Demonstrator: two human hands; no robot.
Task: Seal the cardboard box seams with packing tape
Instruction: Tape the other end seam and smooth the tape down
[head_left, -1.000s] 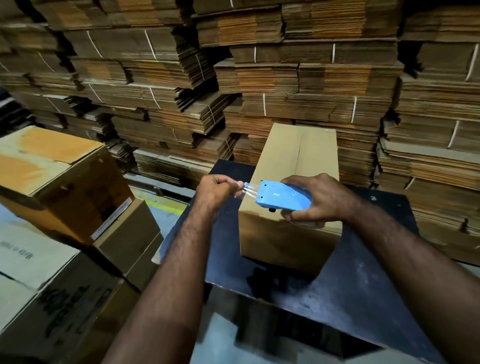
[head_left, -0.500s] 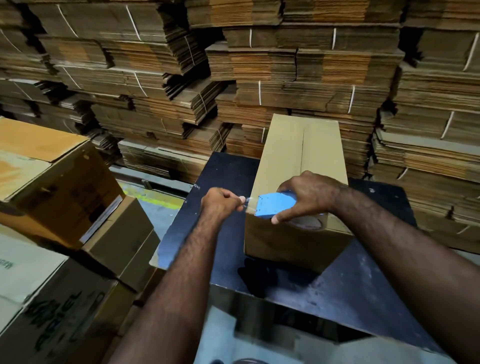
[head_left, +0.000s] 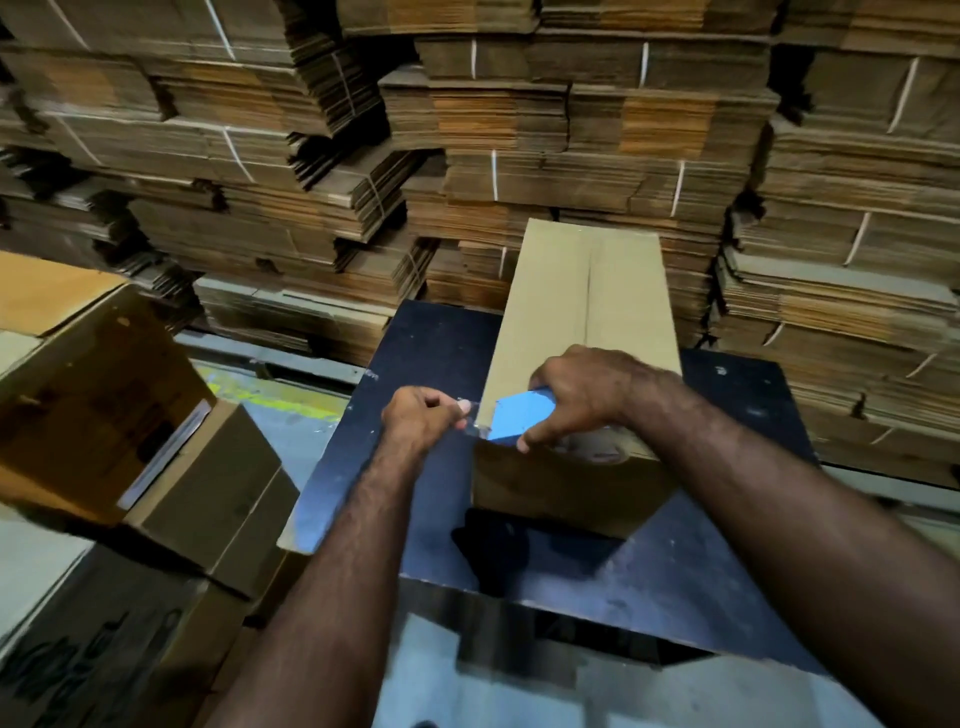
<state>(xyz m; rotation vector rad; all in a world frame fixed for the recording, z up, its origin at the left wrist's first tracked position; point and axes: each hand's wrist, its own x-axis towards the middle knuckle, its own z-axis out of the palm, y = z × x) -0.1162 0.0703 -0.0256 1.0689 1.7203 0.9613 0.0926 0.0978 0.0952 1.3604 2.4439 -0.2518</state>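
A long closed cardboard box (head_left: 582, 306) lies on a dark table (head_left: 727, 545), its top centre seam running away from me. My right hand (head_left: 587, 395) grips a blue tape dispenser (head_left: 519, 421) at the box's near left top corner, with the clear tape roll (head_left: 597, 449) partly hidden beneath the hand. My left hand (head_left: 423, 418) pinches the free end of the clear tape (head_left: 472, 418) just left of the dispenser, beside the box's near edge.
Bundled stacks of flat cardboard (head_left: 519, 130) wall off the back and right. Assembled brown boxes (head_left: 104, 405) are piled on the left beside the table. A strip of floor with yellow marking (head_left: 275, 400) shows between them.
The dispenser and both hands have come down from above the box to its near left top corner. My left hand still pinches the tape end, now closer to the box.
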